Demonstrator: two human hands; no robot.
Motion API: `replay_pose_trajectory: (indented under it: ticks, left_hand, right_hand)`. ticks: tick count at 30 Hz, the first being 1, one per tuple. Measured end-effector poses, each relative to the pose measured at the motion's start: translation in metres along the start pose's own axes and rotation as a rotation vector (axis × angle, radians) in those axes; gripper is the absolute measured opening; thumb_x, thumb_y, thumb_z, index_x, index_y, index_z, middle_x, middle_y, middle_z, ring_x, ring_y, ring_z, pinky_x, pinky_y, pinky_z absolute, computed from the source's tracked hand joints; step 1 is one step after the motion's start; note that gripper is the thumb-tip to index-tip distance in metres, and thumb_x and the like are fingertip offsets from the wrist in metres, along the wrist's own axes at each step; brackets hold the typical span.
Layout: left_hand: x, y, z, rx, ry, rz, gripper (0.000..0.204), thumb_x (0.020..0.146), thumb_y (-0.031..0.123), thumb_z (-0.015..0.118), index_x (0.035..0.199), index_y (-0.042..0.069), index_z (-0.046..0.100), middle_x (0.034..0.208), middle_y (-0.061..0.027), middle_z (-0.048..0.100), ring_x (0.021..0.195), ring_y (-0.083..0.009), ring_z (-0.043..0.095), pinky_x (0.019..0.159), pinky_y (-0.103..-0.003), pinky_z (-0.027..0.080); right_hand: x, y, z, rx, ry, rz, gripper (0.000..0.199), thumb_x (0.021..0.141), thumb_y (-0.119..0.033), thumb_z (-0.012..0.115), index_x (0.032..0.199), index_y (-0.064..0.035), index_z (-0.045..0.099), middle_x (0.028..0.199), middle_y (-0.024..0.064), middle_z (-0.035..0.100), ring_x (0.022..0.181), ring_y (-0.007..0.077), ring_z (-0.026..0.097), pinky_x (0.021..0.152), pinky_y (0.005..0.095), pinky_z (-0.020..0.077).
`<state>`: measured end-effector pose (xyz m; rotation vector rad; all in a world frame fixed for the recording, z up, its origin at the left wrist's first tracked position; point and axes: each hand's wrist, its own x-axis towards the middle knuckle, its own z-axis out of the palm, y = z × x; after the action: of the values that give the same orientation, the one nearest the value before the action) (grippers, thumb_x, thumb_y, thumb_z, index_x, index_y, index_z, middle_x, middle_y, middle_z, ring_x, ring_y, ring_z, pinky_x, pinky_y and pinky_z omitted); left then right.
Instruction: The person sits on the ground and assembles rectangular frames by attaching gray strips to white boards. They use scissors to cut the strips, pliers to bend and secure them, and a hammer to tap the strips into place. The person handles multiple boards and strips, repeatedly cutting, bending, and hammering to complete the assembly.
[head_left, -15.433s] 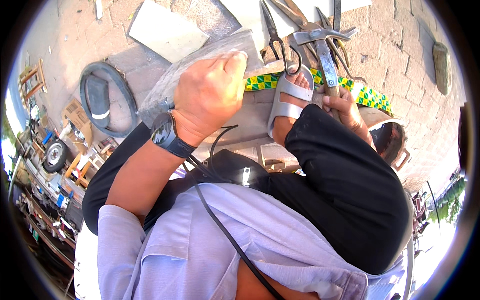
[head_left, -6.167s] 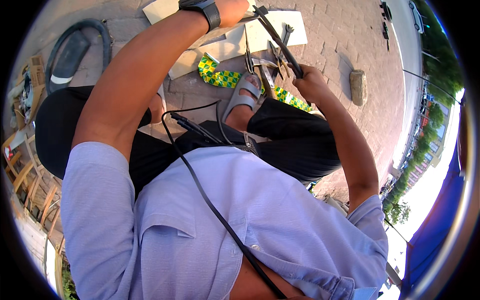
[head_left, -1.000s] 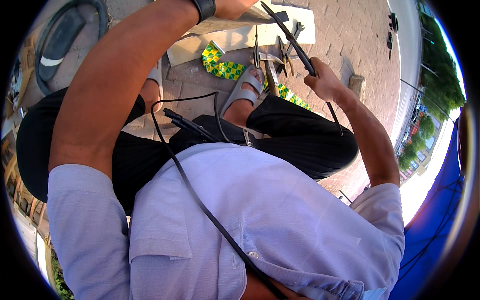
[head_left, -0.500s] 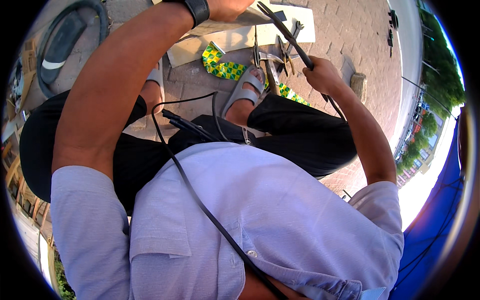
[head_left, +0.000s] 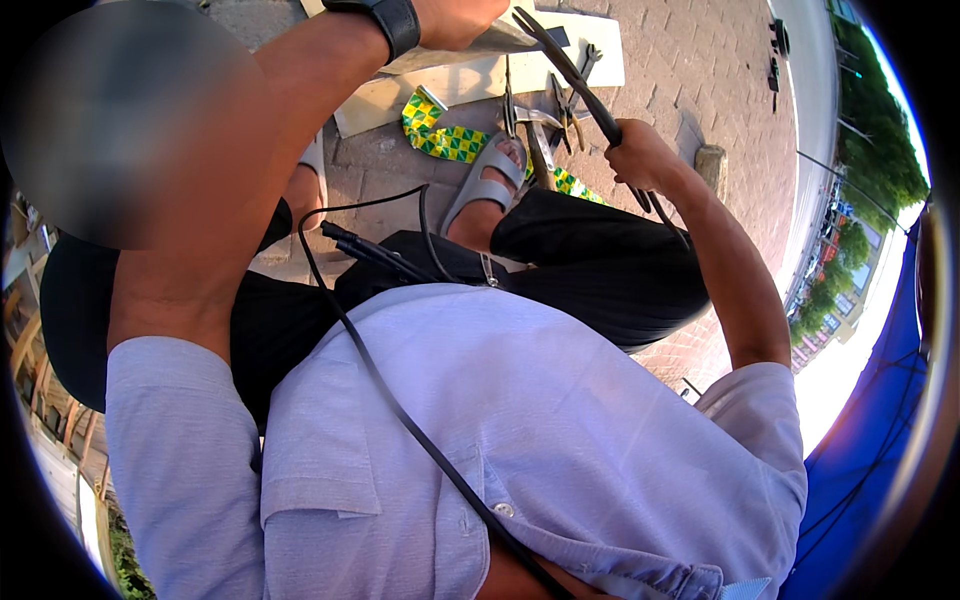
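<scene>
Head view: right hand (head_left: 640,158) was clamped on a dark strip (head_left: 598,110), upper end near the grey slab (head_left: 485,47). Left hand (head_left: 458,20) was curled at the slab, partly out of view; couldn't tell its grip. Hammer (head_left: 542,158) lay by a sandal (head_left: 490,192).

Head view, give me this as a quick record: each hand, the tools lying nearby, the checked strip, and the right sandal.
Left hand: at the upper edge, by a grey slab; grip unclear
Right hand: closed around a long dark tool
Tools nearby: hammer, pliers, wrench
Checked strip: green and yellow, showing on both sides of the right sandal
Right sandal: grey, worn, toes uncovered
</scene>
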<state>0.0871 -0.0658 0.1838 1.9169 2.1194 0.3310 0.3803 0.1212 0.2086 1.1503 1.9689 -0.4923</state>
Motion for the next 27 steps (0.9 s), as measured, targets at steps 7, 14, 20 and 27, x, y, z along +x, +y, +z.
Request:
replay_pose_trajectory:
  ticks: [7, 14, 20, 27]
  left_hand:
    - [0.002, -0.005, 0.001, -0.016, -0.037, 0.014, 0.014, 0.079, 0.014, 0.069, 0.085, 0.005, 0.078, 0.088, -0.0176, 0.076, 0.088, -0.0371, 0.074, 0.077, -0.048, 0.058]
    - [0.002, 0.005, -0.016, -0.108, -0.093, -0.019, 0.017, 0.083, 0.013, 0.065, 0.089, 0.005, 0.079, 0.093, -0.0191, 0.076, 0.091, -0.0377, 0.073, 0.079, -0.049, 0.058]
    - [0.007, 0.009, -0.015, -0.107, -0.159, -0.018, 0.019, 0.085, 0.014, 0.064, 0.092, 0.005, 0.079, 0.095, -0.0192, 0.076, 0.093, -0.0377, 0.073, 0.081, -0.048, 0.057]
    - [0.000, -0.002, -0.016, -0.116, -0.098, 0.024, 0.019, 0.086, 0.015, 0.064, 0.092, 0.004, 0.078, 0.096, -0.0190, 0.076, 0.093, -0.0373, 0.073, 0.082, -0.047, 0.057]
  right_hand:
    - [-0.005, -0.014, -0.012, -0.168, 0.051, -0.021, 0.020, 0.079, -0.006, 0.063, 0.095, 0.0033, 0.070, 0.091, 0.0284, 0.071, 0.092, 0.0444, 0.071, 0.081, 0.0502, 0.0562]
    - [-0.008, -0.007, -0.003, -0.348, 0.296, -0.090, 0.019, 0.079, -0.007, 0.067, 0.096, 0.0003, 0.073, 0.098, 0.0264, 0.072, 0.098, 0.0452, 0.069, 0.086, 0.0519, 0.0558]
    - [-0.009, -0.010, -0.002, -0.307, 0.312, -0.033, 0.020, 0.079, -0.007, 0.066, 0.096, -0.0013, 0.073, 0.099, 0.0262, 0.072, 0.098, 0.0463, 0.068, 0.086, 0.0524, 0.0555]
    - [-0.013, -0.015, -0.009, -0.324, 0.289, -0.137, 0.019, 0.083, -0.005, 0.059, 0.098, 0.0000, 0.068, 0.095, 0.0284, 0.070, 0.096, 0.0474, 0.067, 0.084, 0.0538, 0.0525]
